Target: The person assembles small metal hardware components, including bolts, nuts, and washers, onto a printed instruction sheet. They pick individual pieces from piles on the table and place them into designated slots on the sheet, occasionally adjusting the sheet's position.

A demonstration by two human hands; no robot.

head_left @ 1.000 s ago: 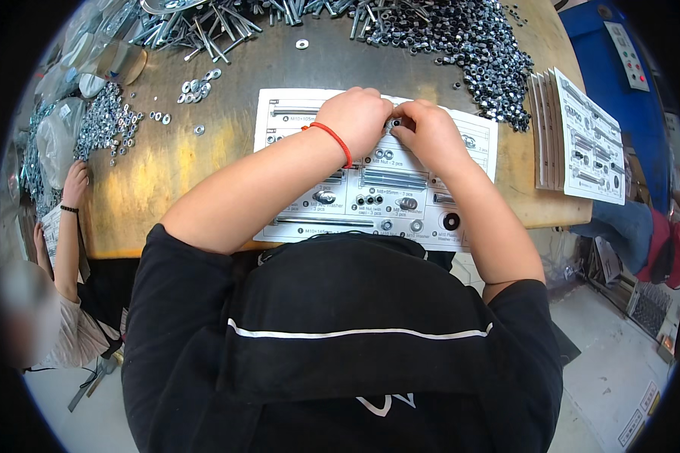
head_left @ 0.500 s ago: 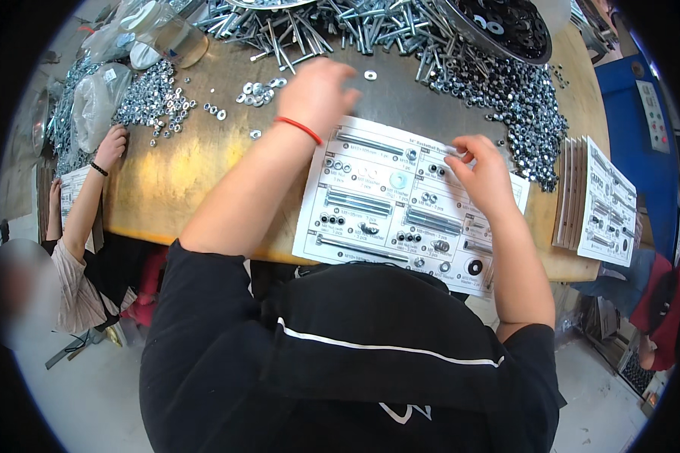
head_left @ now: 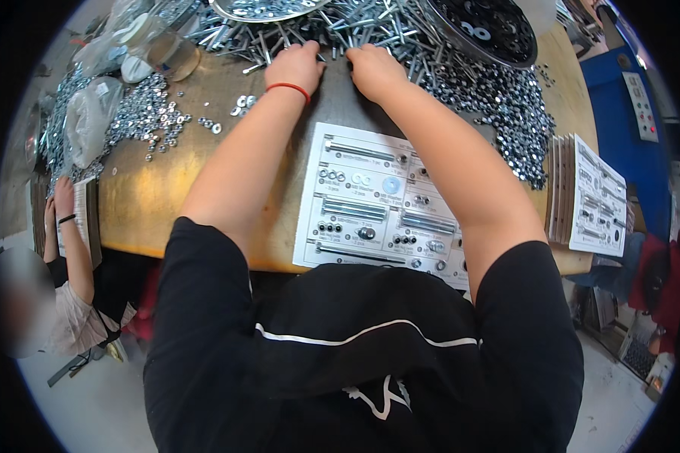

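Note:
My left hand (head_left: 298, 64), with a red band at the wrist, rests fingers-down at the near edge of a heap of long silver bolts (head_left: 332, 26). My right hand (head_left: 374, 68) lies just beside it, also reaching into the bolts. Whether either hand grips a bolt is hidden by the fingers. Below my arms lies a white sorting sheet (head_left: 378, 204) printed with part outlines, with bolts, washers and nuts laid on its fields.
A heap of dark nuts (head_left: 506, 106) spreads right of the bolts, below a black round tray (head_left: 480, 26). A stack of white sheets (head_left: 585, 196) lies at the right table edge. Silver nuts (head_left: 147, 113) and plastic bags (head_left: 91, 113) lie left. Another person's hand (head_left: 62, 198) works at the far left.
Both hands left the sorting sheet and moved up the table to the bolt heap; the left hand went first, the right followed.

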